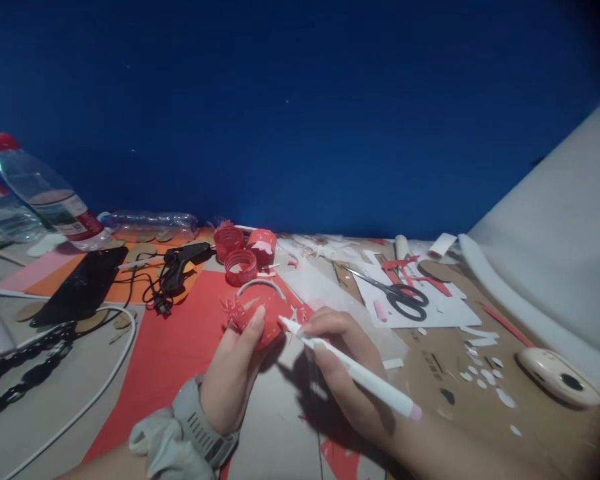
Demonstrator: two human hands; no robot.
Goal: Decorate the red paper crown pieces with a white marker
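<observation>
Thumb and fingers of my left hand (233, 380) are closed on a small red paper craft piece (270, 330), fringed at its left side and with a pale curved strip (260, 283) above it. In my right hand (350, 347) is a white marker (367, 380) with a pink end. Its tip points left and reaches the craft piece's right edge; whether it touches, I cannot tell. Just beyond stand red bottle-cap-like rings (241, 267) and a red cylinder (263, 247) with a white patch. Red paper (175, 353) lies beneath my left hand.
Black-handled scissors (395, 293) rest on white paper at right, near a pink marker cap (380, 310). A cream oval device (557, 377) and paper scraps (487, 377) lie farther right. At left are a glue gun (183, 263), a white cable (113, 373) and a plastic bottle (55, 200).
</observation>
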